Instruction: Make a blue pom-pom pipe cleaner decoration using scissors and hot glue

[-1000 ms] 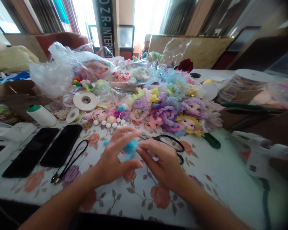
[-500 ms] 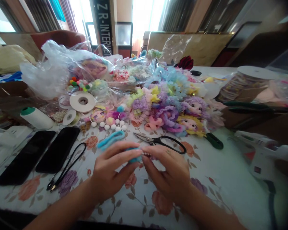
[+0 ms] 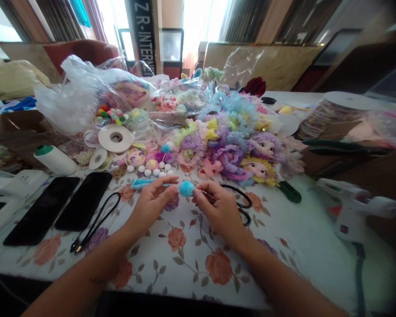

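Note:
A fluffy light-blue pompom (image 3: 186, 189) is held above the flowered tablecloth, its right side pinched between the thumb and fingers of my right hand (image 3: 218, 204). Just left of the pompom is my left hand (image 3: 155, 198), its thumb and fingers apart, with a small gap to the ball. Behind my left hand lies a blue fuzzy strip (image 3: 141, 183), partly covered by the fingers. Black-handled scissors (image 3: 247, 201) lie behind my right hand, which hides their blades.
Doll-face ornaments (image 3: 260, 169), ruffled scrunchies (image 3: 229, 159), white beads (image 3: 156, 172) and plastic bags (image 3: 69, 97) pile up at the back. Two dark phones (image 3: 84, 200), a black wrist strap (image 3: 102, 218) and a thread cone (image 3: 54, 159) are left. A glue gun (image 3: 353, 211) stands right.
My hands have drawn slightly apart, and the blue pompom shows between them instead of under my left fingers. My left fingers have come off it. The view has shifted slightly.

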### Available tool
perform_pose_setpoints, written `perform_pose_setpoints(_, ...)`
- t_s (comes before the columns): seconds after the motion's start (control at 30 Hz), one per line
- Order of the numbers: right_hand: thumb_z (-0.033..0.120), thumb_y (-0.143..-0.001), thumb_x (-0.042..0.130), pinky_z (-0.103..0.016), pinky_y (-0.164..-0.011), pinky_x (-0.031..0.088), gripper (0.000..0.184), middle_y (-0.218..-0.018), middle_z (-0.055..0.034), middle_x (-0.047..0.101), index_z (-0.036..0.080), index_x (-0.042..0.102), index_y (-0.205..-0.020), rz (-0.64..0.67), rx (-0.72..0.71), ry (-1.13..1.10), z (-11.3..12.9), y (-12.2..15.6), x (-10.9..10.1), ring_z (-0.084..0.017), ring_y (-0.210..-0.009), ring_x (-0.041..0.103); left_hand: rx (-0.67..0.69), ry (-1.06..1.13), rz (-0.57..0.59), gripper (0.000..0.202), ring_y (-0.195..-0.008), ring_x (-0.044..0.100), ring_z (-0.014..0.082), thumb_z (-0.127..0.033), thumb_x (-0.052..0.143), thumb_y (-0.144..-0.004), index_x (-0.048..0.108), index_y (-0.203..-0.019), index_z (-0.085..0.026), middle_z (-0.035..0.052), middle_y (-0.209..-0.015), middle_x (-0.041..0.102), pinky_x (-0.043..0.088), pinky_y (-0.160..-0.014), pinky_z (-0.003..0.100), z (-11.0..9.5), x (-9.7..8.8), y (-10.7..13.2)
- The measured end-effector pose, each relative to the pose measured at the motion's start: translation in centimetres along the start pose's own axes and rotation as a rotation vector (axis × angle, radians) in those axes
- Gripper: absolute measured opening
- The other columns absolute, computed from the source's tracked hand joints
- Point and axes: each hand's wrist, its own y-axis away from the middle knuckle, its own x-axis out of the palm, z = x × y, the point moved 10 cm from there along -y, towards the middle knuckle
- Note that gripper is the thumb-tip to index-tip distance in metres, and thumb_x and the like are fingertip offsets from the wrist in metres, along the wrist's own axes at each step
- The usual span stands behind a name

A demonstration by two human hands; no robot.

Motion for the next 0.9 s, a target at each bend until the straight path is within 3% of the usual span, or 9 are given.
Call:
perform_pose_setpoints(0.07,0.030,-0.091,0.054,-0.023,-0.051,0.044,0.019,-0.065,-0.0005,0.062,0.019,0.060,-0.078,0.031,-0.006,0.011,0.1,0.2,0.4,-0.013,-0.056,0.059,0.094,-0.045,0.087,0.035,-0.094,0.066,0.0181,-0.036,0.077,-0.077,0.074,-0.110,-0.025,0.0076,-0.118,0.068,0.058,-0.072,0.024,-0.7,1.1,0.1)
perform_pose_setpoints(0.17,0.029,-0.089,0.057,-0.023,-0.053,0.044,0.015,-0.069,-0.0016,0.066,0.018,0.065,-0.084,0.063,-0.030,-0.013,0.3,0.4,0.9,-0.014,-0.060,0.061,0.165,-0.052,0.119,0.020,-0.084,0.065,0.0151,-0.031,0.077,-0.076,0.079,-0.095,-0.023,0.0064,-0.100,0.071,0.055,-0.066,0.022,-1.0,1.7,0.2)
perform_pose_setpoints(0.3,0.028,-0.086,0.063,-0.025,-0.059,0.047,0.014,-0.073,-0.0027,0.070,0.018,0.071,-0.090,0.071,-0.070,-0.053,0.0,0.1,1.2,-0.016,-0.066,0.064,0.091,-0.055,0.044,0.016,-0.063,0.061,0.0096,-0.029,0.080,-0.073,0.079,-0.087,-0.021,0.0025,-0.078,0.072,0.051,-0.057,0.020,-0.1,1.1,0.1)
perform_pose_setpoints(0.57,0.033,-0.085,0.063,-0.024,-0.049,0.043,0.017,-0.065,-0.0010,0.063,0.018,0.069,-0.079,0.089,0.031,-0.146,-1.3,0.2,2.0,-0.014,-0.055,0.055,0.001,-0.080,0.028,0.020,-0.060,0.062,0.0114,-0.031,0.082,-0.071,0.078,-0.087,-0.019,0.0010,-0.067,0.070,0.053,-0.058,0.022,0.6,0.7,0.2)
perform_pose_setpoints(0.63,0.034,-0.085,0.063,-0.024,-0.051,0.044,0.019,-0.065,-0.0011,0.062,0.018,0.067,-0.078,0.071,0.059,-0.182,-1.3,0.2,1.7,-0.014,-0.055,0.056,0.001,-0.042,0.037,0.028,-0.064,0.063,0.0117,-0.036,0.081,-0.072,0.077,-0.095,-0.020,0.0020,-0.074,0.071,0.053,-0.059,0.021,0.6,0.7,0.2)
perform_pose_setpoints(0.77,0.038,-0.084,0.064,-0.024,-0.051,0.044,0.022,-0.063,-0.0012,0.064,0.017,0.064,-0.077,0.013,0.150,-0.275,-2.0,0.0,1.1,-0.013,-0.053,0.056,0.010,0.095,-0.023,0.043,-0.079,0.067,0.0141,-0.049,0.068,-0.083,0.069,-0.116,-0.022,0.0065,-0.111,0.070,0.057,-0.067,0.025,0.2,-0.2,-0.1)
perform_pose_setpoints(0.83,0.039,-0.084,0.064,-0.024,-0.050,0.044,0.023,-0.062,-0.0013,0.064,0.017,0.063,-0.077,0.013,0.172,-0.289,-2.3,0.0,1.2,-0.013,-0.052,0.055,-0.012,0.056,-0.050,0.044,-0.077,0.067,0.0139,-0.047,0.069,-0.082,0.068,-0.116,-0.020,0.0069,-0.108,0.070,0.056,-0.066,0.025,0.3,-0.5,-0.2)
perform_pose_setpoints(0.9,0.038,-0.084,0.063,-0.024,-0.050,0.043,0.022,-0.062,-0.0013,0.064,0.017,0.064,-0.077,0.028,0.150,-0.261,-2.2,0.1,1.5,-0.013,-0.052,0.055,-0.034,-0.011,0.001,0.043,-0.074,0.066,0.0135,-0.041,0.076,-0.076,0.071,-0.112,-0.018,0.0055,-0.095,0.073,0.055,-0.067,0.024,0.4,0.2,-0.1)
